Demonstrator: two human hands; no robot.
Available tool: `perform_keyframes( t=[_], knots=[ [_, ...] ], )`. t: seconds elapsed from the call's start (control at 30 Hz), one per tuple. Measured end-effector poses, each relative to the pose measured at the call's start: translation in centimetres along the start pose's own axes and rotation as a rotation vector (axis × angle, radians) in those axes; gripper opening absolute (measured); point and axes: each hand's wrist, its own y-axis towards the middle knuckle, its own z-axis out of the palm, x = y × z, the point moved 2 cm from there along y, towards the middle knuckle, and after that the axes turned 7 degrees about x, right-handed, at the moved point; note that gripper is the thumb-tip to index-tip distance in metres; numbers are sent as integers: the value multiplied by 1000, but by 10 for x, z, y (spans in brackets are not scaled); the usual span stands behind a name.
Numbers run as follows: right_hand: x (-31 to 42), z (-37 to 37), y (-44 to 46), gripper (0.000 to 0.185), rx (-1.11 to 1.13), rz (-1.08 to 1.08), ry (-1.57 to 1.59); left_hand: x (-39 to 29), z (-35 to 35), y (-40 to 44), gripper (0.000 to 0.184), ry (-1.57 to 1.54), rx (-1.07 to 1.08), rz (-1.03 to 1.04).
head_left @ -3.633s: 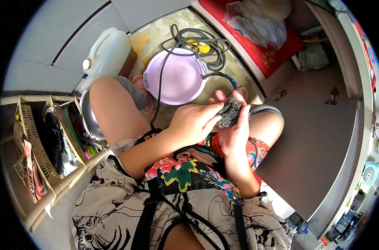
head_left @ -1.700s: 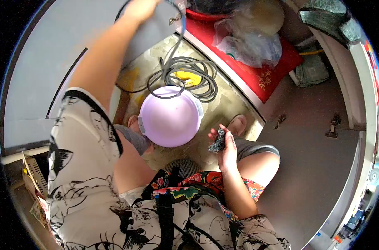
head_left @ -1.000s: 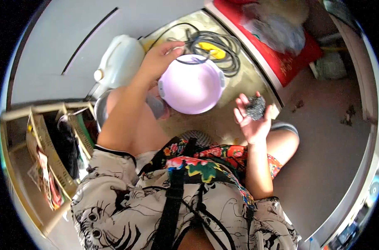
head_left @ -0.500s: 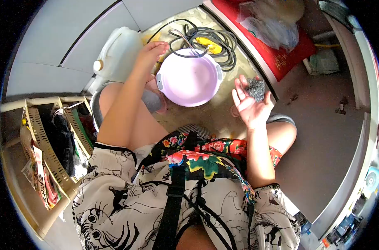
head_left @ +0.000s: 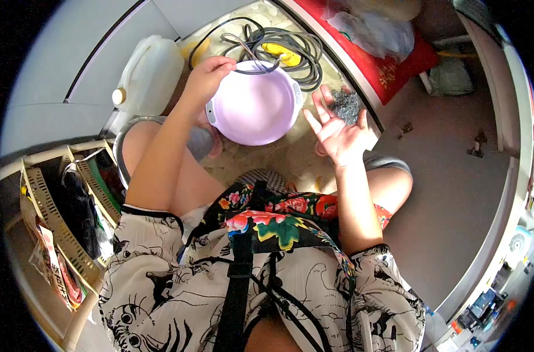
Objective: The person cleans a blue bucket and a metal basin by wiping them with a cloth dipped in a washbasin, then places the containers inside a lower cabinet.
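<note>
In the head view, taking the lavender basin [head_left: 255, 117] as the landmark, the step in hand appears to be handling the black cord [head_left: 258, 40] with one hand while the other carries a dark, wiry scouring pad [head_left: 345, 108]. My judgement is that the next move calls for a sure pinch on the cord, enough lift to clear the basin's rim, and a level palm under the pad so that it does not tip off.

The left hand [head_left: 207, 77] is over the basin's far left edge. Its thumb and fingers are drawn close together, and a strand of the cord runs from the fingertips across the basin's far rim; it looks pinched there, though the grip itself is partly hidden. The right hand [head_left: 338, 136] is to the right of the basin, apart from it, palm up with the fingers spread wide; the scouring pad rests against the fingers without being clenched.

Most of the cord lies in loose loops on the floor just beyond the basin, around a yellow object [head_left: 280, 54] that I cannot identify. A translucent jug [head_left: 152, 76] is to the left of the basin, and a red cover [head_left: 390, 76] bearing a clear plastic bag [head_left: 372, 32] is beyond it to the right.
</note>
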Motion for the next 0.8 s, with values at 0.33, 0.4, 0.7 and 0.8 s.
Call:
perform_keyframes(
  t=[0.33, 0.4, 0.7, 0.8],
  knots=[
    [-28, -147, 64, 46, -709, 148, -539, -19, -9, 9, 18, 92, -94, -28],
    [-45, -166, 78, 38, -710, 311, -1035, -31, -9, 10, 19, 187, -57, -13],
    [-100, -282, 156, 37, 192, 184, -2335, -25, 1, 8, 22, 685, 156, 136],
    [-123, -293, 176, 40, -107, 210, -2239, -27, 3, 16, 22, 746, 266, 69]
  ],
)
